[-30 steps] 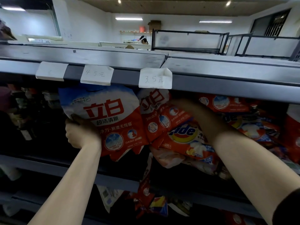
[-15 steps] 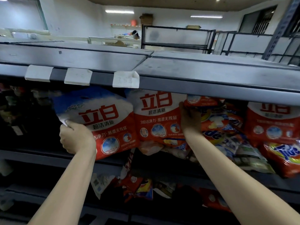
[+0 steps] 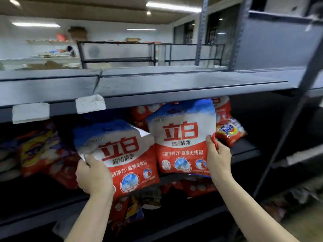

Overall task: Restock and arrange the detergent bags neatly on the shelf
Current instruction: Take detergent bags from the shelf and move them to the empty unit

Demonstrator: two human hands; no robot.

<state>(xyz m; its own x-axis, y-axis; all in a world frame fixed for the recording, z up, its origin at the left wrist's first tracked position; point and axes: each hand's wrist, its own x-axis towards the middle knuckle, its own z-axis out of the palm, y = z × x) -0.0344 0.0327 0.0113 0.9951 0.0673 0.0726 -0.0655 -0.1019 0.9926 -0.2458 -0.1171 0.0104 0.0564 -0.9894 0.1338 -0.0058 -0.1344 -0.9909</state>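
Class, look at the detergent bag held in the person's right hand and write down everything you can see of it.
The right detergent bag is a glossy plastic pouch, blue at the top, white in the middle with large red characters, red below with three round pictures. It stands nearly upright, facing the camera, its top tucked under the grey upper shelf. The right hand pinches its right edge, thumb in front. Its left edge meets the matching bag held by the left hand. A Tide bag lies behind its right side.
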